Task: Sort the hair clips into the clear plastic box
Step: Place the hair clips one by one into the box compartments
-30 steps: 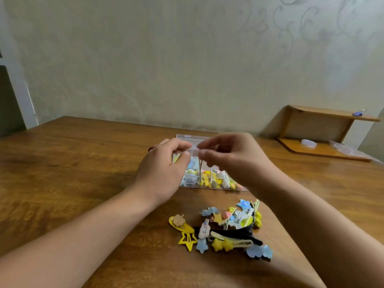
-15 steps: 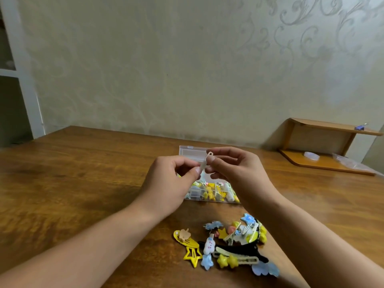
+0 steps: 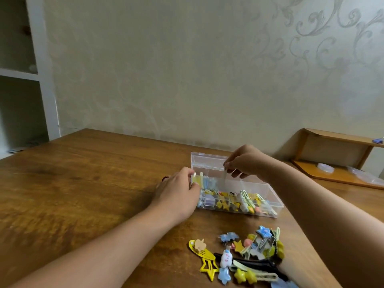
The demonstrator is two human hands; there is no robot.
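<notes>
Pale hair clip (image 3: 225,177) hangs upright, long axis vertical, tip down over clear plastic box (image 3: 268,191) on desk (image 3: 93,183). Right hand (image 3: 246,163) pinches its top; placing step, next lower into a compartment. Left hand (image 3: 176,194) steadies box end, fingers (image 3: 194,185) probably relaxed. Loose pile (image 3: 247,252) waits nearer.

Home room: patterned wallpaper (image 3: 311,38), wooden table (image 3: 83,183), white shelving (image 3: 41,80).

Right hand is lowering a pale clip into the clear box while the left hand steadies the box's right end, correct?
Not quite: in the head view the left hand steadies the clear box's left end. The right hand does hold a pale clip over the box.
</notes>
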